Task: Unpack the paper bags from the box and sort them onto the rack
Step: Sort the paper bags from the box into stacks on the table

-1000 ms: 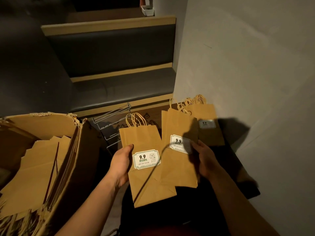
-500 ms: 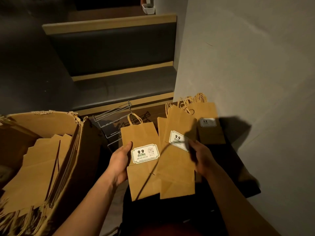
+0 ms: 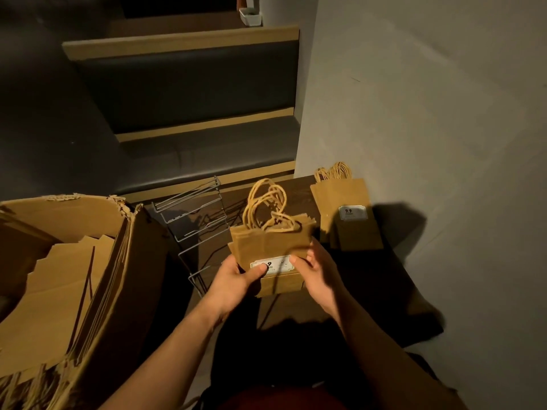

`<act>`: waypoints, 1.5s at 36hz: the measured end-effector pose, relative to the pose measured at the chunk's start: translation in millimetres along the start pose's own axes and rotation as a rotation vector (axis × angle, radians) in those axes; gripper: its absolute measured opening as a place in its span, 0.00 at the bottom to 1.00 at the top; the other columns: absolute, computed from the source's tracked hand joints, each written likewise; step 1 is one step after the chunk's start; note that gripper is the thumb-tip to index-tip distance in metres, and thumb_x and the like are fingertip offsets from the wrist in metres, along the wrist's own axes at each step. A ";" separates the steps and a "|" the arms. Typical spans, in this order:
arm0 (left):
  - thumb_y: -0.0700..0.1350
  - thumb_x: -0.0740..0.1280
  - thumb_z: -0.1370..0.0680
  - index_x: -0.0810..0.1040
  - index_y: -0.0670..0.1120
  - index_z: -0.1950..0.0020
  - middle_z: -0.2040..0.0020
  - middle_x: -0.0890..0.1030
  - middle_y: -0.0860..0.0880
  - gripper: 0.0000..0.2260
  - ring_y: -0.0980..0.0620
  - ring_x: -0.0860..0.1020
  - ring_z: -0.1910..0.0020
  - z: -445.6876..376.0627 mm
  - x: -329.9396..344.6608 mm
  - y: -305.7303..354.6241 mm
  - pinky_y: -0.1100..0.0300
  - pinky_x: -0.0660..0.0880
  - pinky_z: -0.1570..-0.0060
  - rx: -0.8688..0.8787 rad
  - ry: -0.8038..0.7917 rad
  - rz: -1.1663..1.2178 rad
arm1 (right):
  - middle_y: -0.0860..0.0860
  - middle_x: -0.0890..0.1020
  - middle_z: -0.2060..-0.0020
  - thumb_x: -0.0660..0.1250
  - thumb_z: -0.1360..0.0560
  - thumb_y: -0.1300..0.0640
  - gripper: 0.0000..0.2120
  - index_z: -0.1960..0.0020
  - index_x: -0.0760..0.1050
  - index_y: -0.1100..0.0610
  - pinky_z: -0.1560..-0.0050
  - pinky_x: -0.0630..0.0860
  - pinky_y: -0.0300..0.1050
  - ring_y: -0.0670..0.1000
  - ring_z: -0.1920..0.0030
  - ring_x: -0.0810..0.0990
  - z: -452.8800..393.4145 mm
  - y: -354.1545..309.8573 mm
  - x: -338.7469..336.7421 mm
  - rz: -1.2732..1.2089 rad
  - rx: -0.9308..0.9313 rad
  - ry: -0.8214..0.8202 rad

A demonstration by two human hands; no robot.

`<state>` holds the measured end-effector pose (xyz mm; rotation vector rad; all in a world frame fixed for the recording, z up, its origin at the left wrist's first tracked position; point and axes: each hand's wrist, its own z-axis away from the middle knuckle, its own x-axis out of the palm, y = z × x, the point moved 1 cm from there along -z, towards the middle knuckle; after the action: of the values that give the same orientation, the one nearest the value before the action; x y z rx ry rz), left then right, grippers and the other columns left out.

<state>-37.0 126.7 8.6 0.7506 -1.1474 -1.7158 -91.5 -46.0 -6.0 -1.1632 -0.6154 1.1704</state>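
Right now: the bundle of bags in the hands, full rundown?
The bundle of bags is a few flat brown kraft paper bags stacked face to face, held tilted above the dark table. Twisted paper-cord handles loop up from the top edge. A white label printed 9.9 sits on the front, partly covered by thumbs. The left hand holds its lower left side and the right hand its right side, thumbs on the front. The wire rack stands just to its left, not touching.
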 end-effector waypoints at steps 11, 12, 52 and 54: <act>0.29 0.69 0.26 0.78 0.43 0.45 0.53 0.82 0.56 0.14 0.60 0.80 0.53 -9.7 -2.4 -16.9 0.72 0.73 0.48 0.069 0.012 -0.219 | 0.38 0.80 0.44 0.68 0.24 0.58 0.17 0.38 0.73 0.44 0.36 0.69 0.41 0.40 0.40 0.76 2.9 30.8 8.9 0.070 0.053 -0.058; 0.30 0.69 0.26 0.79 0.44 0.45 0.52 0.83 0.55 0.13 0.58 0.80 0.51 -11.0 -1.9 -18.4 0.68 0.73 0.44 0.070 0.029 -0.225 | 0.37 0.80 0.45 0.68 0.23 0.58 0.16 0.39 0.73 0.43 0.37 0.69 0.41 0.39 0.41 0.76 3.6 29.1 9.4 0.068 0.053 -0.051; 0.39 0.64 0.19 0.56 0.49 0.23 0.36 0.78 0.42 0.28 0.46 0.82 0.49 -92.2 51.5 75.3 0.49 0.79 0.48 -0.178 -0.082 0.272 | 0.60 0.72 0.35 0.62 0.21 0.62 0.32 0.22 0.51 0.55 0.57 0.75 0.42 0.51 0.50 0.75 -86.8 -58.8 -63.2 0.119 0.138 0.050; 0.45 0.62 0.18 0.51 0.46 0.20 0.32 0.75 0.41 0.30 0.48 0.84 0.51 -94.1 47.2 80.6 0.56 0.80 0.61 -0.206 -0.102 0.302 | 0.60 0.66 0.29 0.61 0.20 0.60 0.31 0.22 0.51 0.57 0.57 0.73 0.41 0.53 0.43 0.73 -91.0 -65.8 -63.2 0.177 0.169 0.085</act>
<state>52.0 36.3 47.1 0.3467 -1.0714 -1.5986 -8.8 -135.6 35.6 -1.1330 -0.3467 1.2900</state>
